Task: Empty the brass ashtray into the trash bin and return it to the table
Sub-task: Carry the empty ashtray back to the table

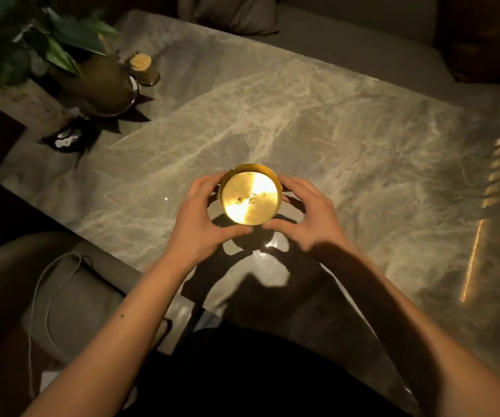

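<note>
A round brass ashtray point(250, 195) sits between both hands over the marble table point(348, 139), near its front edge. A few small dark bits lie on its shiny floor. My left hand point(203, 218) wraps its left side, thumb under the near rim. My right hand point(305, 212) cups its right side, thumb at the near rim. A shadow falls on the table right below the ashtray; I cannot tell whether it touches the top. No trash bin is in view.
A potted plant point(71, 64) in a brown vase stands at the table's far left, with a jar of toothpicks point(143, 69) beside it. A grey chair point(62, 296) with a cord on it is at my left. Cushions lie beyond the table.
</note>
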Tool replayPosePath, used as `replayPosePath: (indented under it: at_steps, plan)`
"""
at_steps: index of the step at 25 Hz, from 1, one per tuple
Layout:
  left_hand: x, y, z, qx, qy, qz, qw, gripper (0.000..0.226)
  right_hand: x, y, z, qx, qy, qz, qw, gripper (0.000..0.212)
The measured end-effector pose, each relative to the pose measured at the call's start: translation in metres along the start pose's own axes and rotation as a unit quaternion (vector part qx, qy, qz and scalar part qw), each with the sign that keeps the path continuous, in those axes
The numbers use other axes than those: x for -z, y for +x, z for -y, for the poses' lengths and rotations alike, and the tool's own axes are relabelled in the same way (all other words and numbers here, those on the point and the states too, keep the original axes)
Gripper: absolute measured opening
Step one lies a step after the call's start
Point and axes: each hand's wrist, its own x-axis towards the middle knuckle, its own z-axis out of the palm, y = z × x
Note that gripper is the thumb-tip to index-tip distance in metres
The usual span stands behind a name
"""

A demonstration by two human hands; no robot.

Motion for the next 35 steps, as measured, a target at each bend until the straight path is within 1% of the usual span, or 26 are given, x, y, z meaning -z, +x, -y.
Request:
replayPosePath:
  at_steps: [3,6,10,15,20,22,26,30,33,35]
  plan:
    - [0.054,0.029,0.043,-0.008,-0.002,0.013,1.000,0.095,-0.054,0.040,0.023,0.011,-0.023,-0.011,1.000,0.080]
    - [0.114,0.040,0.088,0.009,-0.014,0.008,1.000,0.094,-0.114,0.076,0.055,0.009,-0.030,0.005,1.000,0.079]
    - [0.182,0.039,0.143,0.027,-0.027,-0.026,0.999,0.097,-0.186,0.117,0.091,0.019,-0.047,0.045,0.998,0.080]
    - [0.241,0.030,0.193,0.062,-0.064,-0.043,0.995,0.099,-0.255,0.154,0.114,0.039,-0.070,0.106,0.991,0.080]
    - [0.272,0.027,0.234,0.105,-0.084,-0.066,0.989,0.095,-0.309,0.178,0.119,0.039,-0.077,0.141,0.986,0.082]
    - [0.278,0.025,0.248,0.131,-0.094,-0.085,0.983,0.096,-0.326,0.186,0.118,0.037,-0.082,0.154,0.984,0.083]
    - [0.285,0.031,0.274,0.159,-0.085,-0.110,0.977,0.098,-0.357,0.207,0.114,0.043,-0.112,0.177,0.977,0.083]
    - [0.295,0.040,0.303,0.186,-0.076,-0.134,0.970,0.100,-0.386,0.229,0.113,0.026,-0.136,0.207,0.968,0.085]
    - [0.300,0.048,0.322,0.207,-0.089,-0.146,0.963,0.099,-0.405,0.247,0.113,0.007,-0.147,0.225,0.963,0.086]
    - [0.304,0.057,0.332,0.222,-0.094,-0.159,0.957,0.100,-0.414,0.260,0.118,0.009,-0.160,0.231,0.960,0.085]
